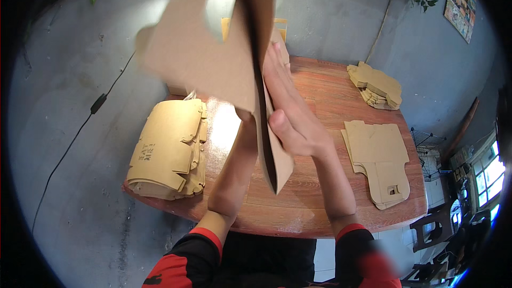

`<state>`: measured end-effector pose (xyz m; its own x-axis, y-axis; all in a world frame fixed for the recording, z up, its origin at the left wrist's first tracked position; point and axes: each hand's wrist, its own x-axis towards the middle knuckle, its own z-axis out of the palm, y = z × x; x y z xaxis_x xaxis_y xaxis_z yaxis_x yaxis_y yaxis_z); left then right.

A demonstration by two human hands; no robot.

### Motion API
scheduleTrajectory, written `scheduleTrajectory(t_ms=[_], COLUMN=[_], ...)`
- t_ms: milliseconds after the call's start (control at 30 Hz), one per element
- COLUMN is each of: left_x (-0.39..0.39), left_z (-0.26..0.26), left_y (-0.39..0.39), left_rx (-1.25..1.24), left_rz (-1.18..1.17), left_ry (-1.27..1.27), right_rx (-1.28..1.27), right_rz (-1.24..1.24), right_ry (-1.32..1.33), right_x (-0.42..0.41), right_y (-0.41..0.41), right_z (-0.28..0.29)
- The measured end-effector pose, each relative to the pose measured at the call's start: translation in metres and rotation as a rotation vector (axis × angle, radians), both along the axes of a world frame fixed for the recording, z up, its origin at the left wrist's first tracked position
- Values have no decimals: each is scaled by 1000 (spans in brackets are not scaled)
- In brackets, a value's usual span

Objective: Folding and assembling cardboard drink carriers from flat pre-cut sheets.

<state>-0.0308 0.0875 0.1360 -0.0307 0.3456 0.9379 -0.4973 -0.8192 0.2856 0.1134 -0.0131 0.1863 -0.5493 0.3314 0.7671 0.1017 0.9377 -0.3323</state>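
Raised above the table is a folded brown cardboard blank (200,60), close to my view and partly blurred. A rounded cut-out opens in its upper part, and a dark gap runs between its folded panels. My right hand (292,108) lies along the right side of the blank, fingers stretched upward and thumb against the panel. From the other side my left hand (245,115) supports it; most of that hand is hidden behind the cardboard.
A bent stack of cardboard blanks (168,148) with printed writing lies at the wooden table's (272,212) left. On the right are flat blanks with a handle slot (378,160). A further cardboard pile (376,86) sits behind them. A black cable (72,144) hangs along the wall.
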Motion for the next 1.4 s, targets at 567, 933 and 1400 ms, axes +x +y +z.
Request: scheduleTrajectory(t_ms=[567, 933, 1400], left_x=[70, -15, -20], left_z=[40, -80, -87], left_y=[-102, -214, -223], left_rx=[-87, -524, -664], left_rz=[179, 636, 793], left_ry=[221, 605, 772], right_rx=[-326, 208, 252], right_rz=[188, -437, -462], right_ry=[511, 344, 361], right_x=[7, -3, 6], right_y=[30, 12, 12], right_z=[-32, -4, 3])
